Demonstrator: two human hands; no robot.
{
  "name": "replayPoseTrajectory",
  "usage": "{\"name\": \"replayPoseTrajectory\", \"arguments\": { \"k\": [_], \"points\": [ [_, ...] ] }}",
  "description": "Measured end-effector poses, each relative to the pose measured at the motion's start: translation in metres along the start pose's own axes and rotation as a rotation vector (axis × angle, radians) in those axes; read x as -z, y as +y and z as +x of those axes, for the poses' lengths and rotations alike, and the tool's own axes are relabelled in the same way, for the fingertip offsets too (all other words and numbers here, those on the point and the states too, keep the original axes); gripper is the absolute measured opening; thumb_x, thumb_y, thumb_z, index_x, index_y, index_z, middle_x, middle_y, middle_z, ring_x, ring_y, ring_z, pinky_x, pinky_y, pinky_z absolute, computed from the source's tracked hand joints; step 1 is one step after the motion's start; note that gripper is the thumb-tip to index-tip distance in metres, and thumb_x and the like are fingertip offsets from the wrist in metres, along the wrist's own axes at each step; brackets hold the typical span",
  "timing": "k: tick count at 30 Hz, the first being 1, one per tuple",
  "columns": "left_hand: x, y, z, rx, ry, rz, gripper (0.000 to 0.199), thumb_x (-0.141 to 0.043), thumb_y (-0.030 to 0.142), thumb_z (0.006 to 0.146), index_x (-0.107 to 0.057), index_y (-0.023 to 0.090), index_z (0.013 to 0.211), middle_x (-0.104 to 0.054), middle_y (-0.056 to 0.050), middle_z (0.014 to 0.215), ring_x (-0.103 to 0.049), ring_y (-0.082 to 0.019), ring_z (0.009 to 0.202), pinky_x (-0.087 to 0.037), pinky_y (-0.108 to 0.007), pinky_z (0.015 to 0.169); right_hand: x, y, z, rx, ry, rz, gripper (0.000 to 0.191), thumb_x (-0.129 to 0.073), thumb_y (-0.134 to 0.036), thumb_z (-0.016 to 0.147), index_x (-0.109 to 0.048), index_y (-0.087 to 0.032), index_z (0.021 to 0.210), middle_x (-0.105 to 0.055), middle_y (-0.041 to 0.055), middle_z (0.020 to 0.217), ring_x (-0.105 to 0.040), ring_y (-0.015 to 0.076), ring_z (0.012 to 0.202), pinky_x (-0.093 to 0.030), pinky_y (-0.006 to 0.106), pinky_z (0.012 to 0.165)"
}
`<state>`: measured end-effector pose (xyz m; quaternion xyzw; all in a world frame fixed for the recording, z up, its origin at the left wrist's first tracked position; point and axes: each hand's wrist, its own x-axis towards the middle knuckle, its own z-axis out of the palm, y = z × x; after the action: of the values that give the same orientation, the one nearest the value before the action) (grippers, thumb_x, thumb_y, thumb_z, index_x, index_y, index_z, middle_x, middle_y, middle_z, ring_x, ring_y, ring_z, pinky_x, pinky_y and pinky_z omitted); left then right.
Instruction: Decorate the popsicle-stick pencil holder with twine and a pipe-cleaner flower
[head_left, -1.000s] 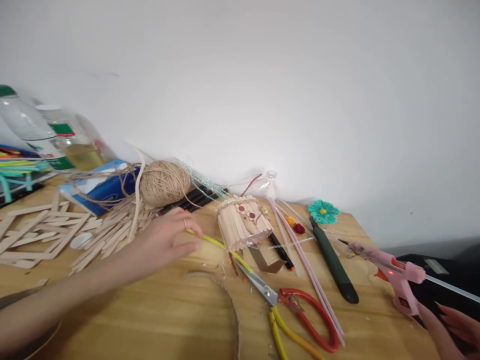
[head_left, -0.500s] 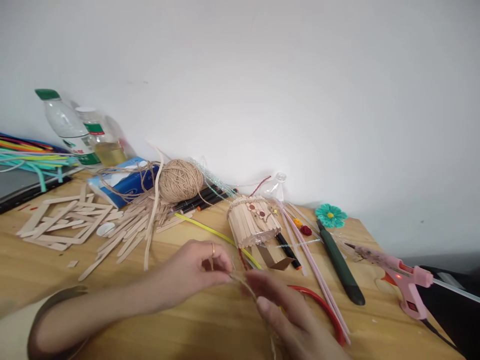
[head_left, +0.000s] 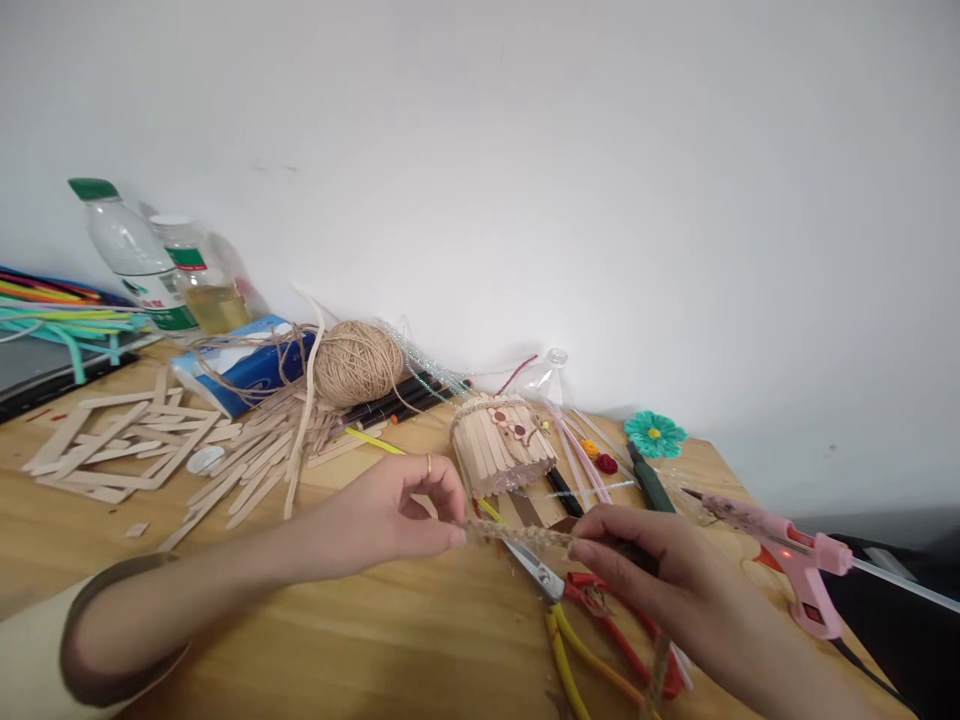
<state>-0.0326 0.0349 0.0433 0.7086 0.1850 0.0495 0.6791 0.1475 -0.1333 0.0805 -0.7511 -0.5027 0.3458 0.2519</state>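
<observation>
My left hand pinches one end of a short length of braided twine between thumb and fingertips. The braid runs level across to my right hand, whose thumb and forefinger grip it. A loose tail of twine hangs below the right hand. Under the braid lie scissors with yellow handles, and beside them a red-handled tool partly hidden by the right hand. Just beyond the hands, a small pot covered in craft sticks lies tilted, with little buttons and twine on it.
A ball of twine and loose craft sticks lie to the left, near bottles and a blue packet. At right sit a teal flower, a dark green-handled tool and a pink glue gun with its light on.
My right hand has moved right, away from the left hand, and the braid now stretches between them. The scissors, hidden before, now show. My left hand has hardly moved.
</observation>
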Motion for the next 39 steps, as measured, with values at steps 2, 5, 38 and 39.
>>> {"name": "replayPoseTrajectory", "arguments": {
  "k": [2,5,38,39],
  "points": [
    [-0.003,0.003,0.008,0.049,-0.010,-0.068,0.021,-0.069,0.027,0.065,-0.054,0.016,0.074,-0.058,0.003,0.069,-0.051,-0.010,0.062,-0.041,-0.023,0.060,0.007,-0.007,0.005,0.046,0.006,-0.107,0.029,-0.045,-0.038,0.088,-0.056,-0.019,0.068,-0.048,-0.0023,0.059,-0.039,0.0107,0.053,-0.029,0.023,0.047],
    [-0.003,0.005,0.020,0.088,0.040,-0.069,0.024,-0.070,0.028,0.060,-0.056,0.015,0.075,-0.056,0.005,0.063,-0.049,-0.009,0.056,-0.040,-0.023,0.057,0.018,-0.008,0.014,0.073,0.041,-0.168,0.027,-0.047,-0.036,0.087,-0.058,-0.020,0.069,-0.051,-0.0024,0.060,-0.042,0.0109,0.054,-0.030,0.022,0.049],
    [0.012,-0.002,0.063,0.089,0.136,0.036,0.015,-0.068,0.026,0.064,-0.072,0.015,0.073,-0.063,0.001,0.062,-0.050,-0.010,0.054,-0.044,-0.022,0.055,0.028,0.034,0.081,0.022,0.192,0.138,0.020,-0.056,-0.032,0.072,-0.045,-0.021,0.060,-0.041,-0.0042,0.064,-0.038,0.0127,0.061,-0.027,0.027,0.056],
    [0.012,-0.002,0.063,0.084,0.137,0.042,0.015,-0.068,0.026,0.064,-0.073,0.015,0.073,-0.062,0.001,0.060,-0.050,-0.010,0.054,-0.044,-0.022,0.055,0.028,0.035,0.082,0.044,0.194,0.139,0.019,-0.056,-0.031,0.072,-0.045,-0.020,0.060,-0.043,-0.0034,0.067,-0.040,0.0135,0.065,-0.029,0.027,0.057]
  ]
}}
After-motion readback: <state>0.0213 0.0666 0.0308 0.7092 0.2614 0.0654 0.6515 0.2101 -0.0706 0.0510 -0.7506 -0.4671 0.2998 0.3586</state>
